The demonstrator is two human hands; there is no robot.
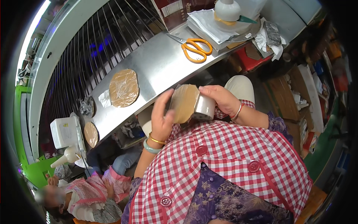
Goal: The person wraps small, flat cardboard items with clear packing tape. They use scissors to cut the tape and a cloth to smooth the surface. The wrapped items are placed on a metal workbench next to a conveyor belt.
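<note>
In front of my lap, a rounded piece of brown cardboard (pixel 185 104) with shiny clear film over its face stands up on edge. Against its right side is a wide roll of clear film (pixel 205 107). My right hand (pixel 220 98) grips the roll from above and the right, its thumb along the top near the cardboard's edge. At the cardboard's left edge is my left hand (pixel 161 117), fingers stretched upward and spread from the thumb. Whether the left fingertips touch the cardboard is hard to tell.
On the metal counter lie a film-covered cardboard round (pixel 124 88), a smaller round (pixel 91 134) and orange-handled scissors (pixel 197 50). White sheets (pixel 216 26) are stacked at the back. A white machine (pixel 67 134) stands left. Another person (pixel 93 194) sits at lower left. Cardboard boxes (pixel 287 93) are right.
</note>
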